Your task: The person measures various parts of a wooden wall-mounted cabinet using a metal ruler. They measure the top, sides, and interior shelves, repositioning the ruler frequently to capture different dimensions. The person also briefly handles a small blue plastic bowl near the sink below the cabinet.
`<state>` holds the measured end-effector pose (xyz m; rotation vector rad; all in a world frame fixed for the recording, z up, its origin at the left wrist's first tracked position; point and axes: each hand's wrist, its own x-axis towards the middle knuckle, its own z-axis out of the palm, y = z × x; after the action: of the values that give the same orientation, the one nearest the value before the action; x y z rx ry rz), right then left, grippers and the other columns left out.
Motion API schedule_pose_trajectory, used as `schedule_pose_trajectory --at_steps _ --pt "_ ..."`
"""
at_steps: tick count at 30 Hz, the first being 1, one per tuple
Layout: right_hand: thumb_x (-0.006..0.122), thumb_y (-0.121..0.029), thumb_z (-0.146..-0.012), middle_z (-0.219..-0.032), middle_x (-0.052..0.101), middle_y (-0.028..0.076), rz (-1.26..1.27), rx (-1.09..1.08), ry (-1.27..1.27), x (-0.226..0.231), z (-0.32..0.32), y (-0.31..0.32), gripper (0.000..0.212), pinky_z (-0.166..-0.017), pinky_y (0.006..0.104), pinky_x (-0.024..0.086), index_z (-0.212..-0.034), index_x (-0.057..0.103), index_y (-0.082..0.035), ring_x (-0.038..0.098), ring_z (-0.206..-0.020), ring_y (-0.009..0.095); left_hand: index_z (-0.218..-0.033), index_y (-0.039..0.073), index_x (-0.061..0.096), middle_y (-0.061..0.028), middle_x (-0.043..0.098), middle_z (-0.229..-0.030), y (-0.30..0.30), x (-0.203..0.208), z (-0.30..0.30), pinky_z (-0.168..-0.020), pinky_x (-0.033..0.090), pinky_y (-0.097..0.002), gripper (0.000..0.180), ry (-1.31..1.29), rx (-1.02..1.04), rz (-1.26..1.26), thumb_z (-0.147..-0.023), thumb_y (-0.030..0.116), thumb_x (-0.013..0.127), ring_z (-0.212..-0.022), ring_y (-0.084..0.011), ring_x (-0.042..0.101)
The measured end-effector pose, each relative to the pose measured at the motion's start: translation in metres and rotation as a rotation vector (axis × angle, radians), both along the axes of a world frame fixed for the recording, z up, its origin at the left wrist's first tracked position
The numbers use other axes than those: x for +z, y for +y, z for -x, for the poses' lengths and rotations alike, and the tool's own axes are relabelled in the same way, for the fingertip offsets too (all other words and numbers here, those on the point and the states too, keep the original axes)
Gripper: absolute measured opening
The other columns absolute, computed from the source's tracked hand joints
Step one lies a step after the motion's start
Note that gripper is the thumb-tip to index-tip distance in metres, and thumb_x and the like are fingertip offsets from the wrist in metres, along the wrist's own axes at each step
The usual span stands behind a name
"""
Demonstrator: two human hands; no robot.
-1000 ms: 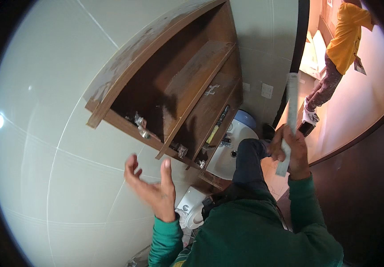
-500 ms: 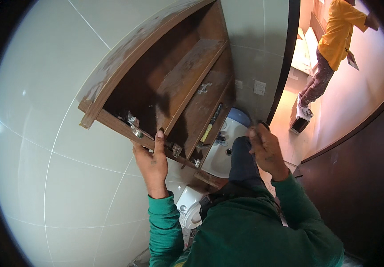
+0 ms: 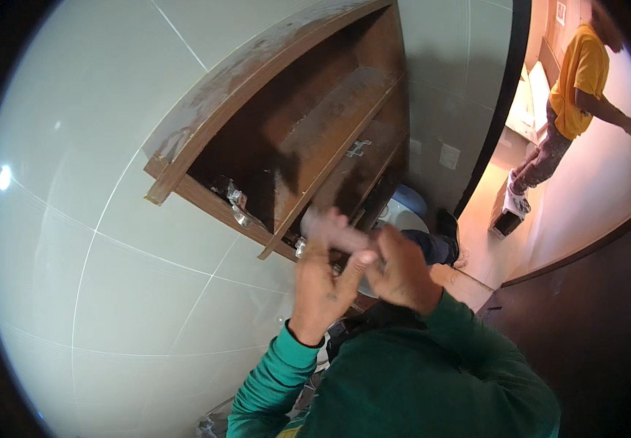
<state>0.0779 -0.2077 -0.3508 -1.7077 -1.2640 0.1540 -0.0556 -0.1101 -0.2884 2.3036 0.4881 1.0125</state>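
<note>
My left hand (image 3: 323, 292) and my right hand (image 3: 405, 274) meet in front of the lower part of an open brown wooden cabinet (image 3: 290, 201). Motion smears the fingers of my left hand, though its thumb reaches toward my right hand. The right hand's fingers are curled, and whatever they hold is hidden. Along the cabinet's near edge sits a metal hinge (image 3: 237, 204), with another hinge (image 3: 301, 247) beside my left hand. A metal fitting (image 3: 359, 148) lies further in, on the cabinet's inner boards.
A white washbasin (image 3: 403, 215) is partly hidden behind my hands. Pale tiled wall (image 3: 111, 182) fills the left side. Past a dark door frame (image 3: 502, 95), a person in a yellow shirt (image 3: 582, 80) stands on a box (image 3: 509, 212). Dark brown panel (image 3: 571, 314) at right.
My left hand has left the cabinet's edge and moved right. My right hand has come left and down to meet it. The person in yellow has lowered an arm along the wall.
</note>
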Motion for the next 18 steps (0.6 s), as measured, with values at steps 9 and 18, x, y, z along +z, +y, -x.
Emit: schedule_pose_trajectory --at_steps 9,18 --pt "0.074 -0.018 -0.087 -0.136 0.057 0.022 -0.266 0.184 -0.144 0.054 -0.046 0.038 0.05 -0.104 0.0457 0.046 -0.134 0.064 -0.002 0.059 -0.117 0.038 -0.097 0.001 0.057 -0.0134 0.066 -0.08 -0.024 -0.06 0.068 -0.102 0.054 -0.0523 0.032 -0.53 0.129 0.166 -0.111 0.028 0.047 -0.071 -0.019 0.065" --pt "0.073 -0.014 -0.09 -0.122 0.068 0.005 -0.283 0.231 -0.352 0.055 -0.05 0.119 0.011 -0.105 0.0478 0.037 -0.1 0.077 -0.015 0.056 -0.118 0.028 -0.101 0.0 0.051 -0.0099 0.058 -0.083 -0.042 -0.059 0.128 -0.077 0.059 -0.0345 0.032 -0.422 0.523 0.316 -0.112 0.029 0.044 -0.064 -0.0141 0.057"
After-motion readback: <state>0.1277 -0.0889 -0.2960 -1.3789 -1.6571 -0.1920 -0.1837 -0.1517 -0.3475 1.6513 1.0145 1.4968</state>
